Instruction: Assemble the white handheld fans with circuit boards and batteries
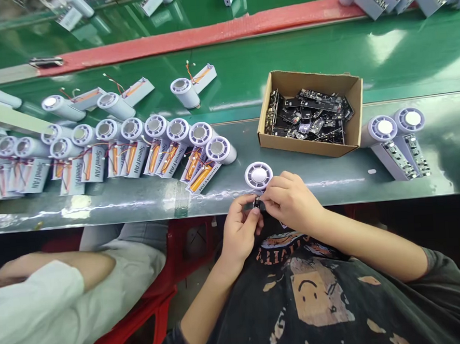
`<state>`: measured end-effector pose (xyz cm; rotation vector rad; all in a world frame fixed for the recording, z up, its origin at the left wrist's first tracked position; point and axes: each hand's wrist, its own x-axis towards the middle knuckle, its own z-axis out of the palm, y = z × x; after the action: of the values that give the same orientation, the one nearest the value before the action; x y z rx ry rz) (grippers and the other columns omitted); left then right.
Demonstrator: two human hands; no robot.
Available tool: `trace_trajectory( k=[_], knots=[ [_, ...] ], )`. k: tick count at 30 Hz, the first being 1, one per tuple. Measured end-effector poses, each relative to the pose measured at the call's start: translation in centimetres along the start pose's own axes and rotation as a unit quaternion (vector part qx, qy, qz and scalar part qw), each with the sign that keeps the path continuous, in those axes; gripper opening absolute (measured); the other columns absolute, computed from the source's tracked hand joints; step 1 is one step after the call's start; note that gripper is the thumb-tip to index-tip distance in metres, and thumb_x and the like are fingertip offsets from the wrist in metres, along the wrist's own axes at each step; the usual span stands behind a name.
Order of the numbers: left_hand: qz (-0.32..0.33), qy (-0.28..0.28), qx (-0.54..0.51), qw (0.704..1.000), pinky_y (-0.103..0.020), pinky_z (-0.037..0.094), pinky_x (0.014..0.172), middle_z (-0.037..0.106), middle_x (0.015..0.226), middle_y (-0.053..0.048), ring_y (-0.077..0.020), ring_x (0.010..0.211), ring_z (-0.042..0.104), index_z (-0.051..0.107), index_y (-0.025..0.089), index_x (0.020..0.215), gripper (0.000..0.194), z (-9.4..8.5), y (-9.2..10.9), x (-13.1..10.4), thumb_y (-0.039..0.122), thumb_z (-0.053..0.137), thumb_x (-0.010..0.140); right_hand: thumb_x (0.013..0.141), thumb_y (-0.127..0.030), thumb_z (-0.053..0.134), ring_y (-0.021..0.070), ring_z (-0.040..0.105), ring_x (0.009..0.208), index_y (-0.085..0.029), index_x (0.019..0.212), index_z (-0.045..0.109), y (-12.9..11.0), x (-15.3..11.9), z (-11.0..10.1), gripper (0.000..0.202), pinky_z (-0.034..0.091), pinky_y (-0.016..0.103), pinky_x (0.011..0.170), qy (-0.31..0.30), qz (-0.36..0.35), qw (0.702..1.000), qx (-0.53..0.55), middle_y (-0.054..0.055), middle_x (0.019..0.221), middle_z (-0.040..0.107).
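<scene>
At the bench's front edge my left hand is closed, pinching a small black circuit board between thumb and fingers. My right hand meets it from the right, its fingertips pressed together at the board's top end; whatever they grip is too small and covered to make out. Just beyond my fingers is the round head of a white handheld fan. Its handle is mostly hidden behind my hands.
A cardboard box of black circuit boards stands beyond my right hand. Several fans with orange wiring line the bench at left. Two fans with boards fitted lie at right. Behind runs a green conveyor with a red strip. A co-worker's arm is at left.
</scene>
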<state>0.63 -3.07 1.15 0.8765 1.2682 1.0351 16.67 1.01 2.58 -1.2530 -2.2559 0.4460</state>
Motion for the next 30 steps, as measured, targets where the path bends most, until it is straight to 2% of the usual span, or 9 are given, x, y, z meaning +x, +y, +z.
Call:
trace_trajectory(
  k=[5,12,15,21,24,27,30],
  knots=[
    [-0.006,0.005,-0.022,1.0,-0.017,0.039,0.04,0.055,0.065,0.006,-0.0079,0.049,0.052,0.057,0.02,0.104,0.035,0.1,-0.4,0.0,0.041,0.073,0.081,0.091,-0.018,0.06,0.0189,0.047,0.079,-0.019,0.08,0.071,0.1,-0.1,0.0,0.016,0.033,0.033,0.072,-0.005,0.01,1.0,0.006,0.003,0.085,0.07],
    [-0.006,0.005,-0.041,0.999,-0.017,0.039,0.04,0.056,0.066,0.006,-0.0082,0.051,0.053,0.057,0.02,0.105,0.033,0.1,-0.9,0.0,0.04,0.071,0.082,0.09,-0.019,0.064,0.0186,0.054,0.081,-0.019,0.088,0.072,0.6,-0.5,0.3,0.009,0.039,0.034,0.076,0.015,0.006,0.997,0.075,0.004,0.09,0.072],
    [0.008,-0.001,-0.028,1.0,-0.017,0.04,0.04,0.055,0.063,0.006,-0.0082,0.05,0.053,0.058,0.02,0.105,0.032,0.3,-1.0,-0.1,0.04,0.071,0.083,0.091,-0.017,0.063,0.0189,0.056,0.081,-0.019,0.087,0.072,0.8,-0.6,0.5,0.01,0.041,0.035,0.077,0.018,0.015,0.996,0.09,0.005,0.089,0.072],
    [0.039,0.017,-0.039,0.998,-0.016,0.04,0.037,0.058,0.073,0.004,-0.0074,0.051,0.054,0.061,0.02,0.102,0.031,1.0,-1.2,-0.4,0.041,0.071,0.082,0.088,-0.017,0.068,0.017,0.06,0.079,-0.02,0.078,0.071,1.0,-0.3,1.1,0.011,0.043,0.032,0.076,0.018,0.038,0.989,0.14,0.003,0.08,0.071],
    [0.046,0.009,-0.028,0.999,-0.017,0.041,0.039,0.06,0.076,0.002,-0.0069,0.051,0.054,0.062,0.019,0.102,0.03,0.6,-1.1,-0.1,0.039,0.071,0.082,0.088,-0.017,0.068,0.0167,0.06,0.079,-0.02,0.078,0.07,1.1,-0.2,1.3,0.011,0.043,0.033,0.075,0.027,0.038,0.989,0.142,0.003,0.081,0.069],
    [0.05,-0.004,-0.006,0.999,-0.019,0.047,0.043,0.063,0.084,0.0,-0.008,0.055,0.058,0.063,0.019,0.101,0.028,-0.2,-1.0,0.2,0.037,0.072,0.081,0.089,-0.022,0.067,0.0182,0.06,0.085,-0.02,0.091,0.07,1.5,-0.4,0.8,0.004,0.047,0.035,0.078,0.058,-0.008,0.984,0.171,0.005,0.091,0.067],
    [0.039,0.0,-0.018,0.999,-0.02,0.049,0.046,0.064,0.081,0.001,-0.0091,0.056,0.059,0.061,0.019,0.105,0.028,-0.8,-1.1,0.3,0.036,0.069,0.084,0.087,-0.027,0.067,0.0196,0.059,0.093,-0.021,0.112,0.064,2.3,-1.0,-0.6,0.026,0.052,0.036,0.077,0.102,-0.012,0.974,0.204,0.009,0.105,0.061]
  ],
)
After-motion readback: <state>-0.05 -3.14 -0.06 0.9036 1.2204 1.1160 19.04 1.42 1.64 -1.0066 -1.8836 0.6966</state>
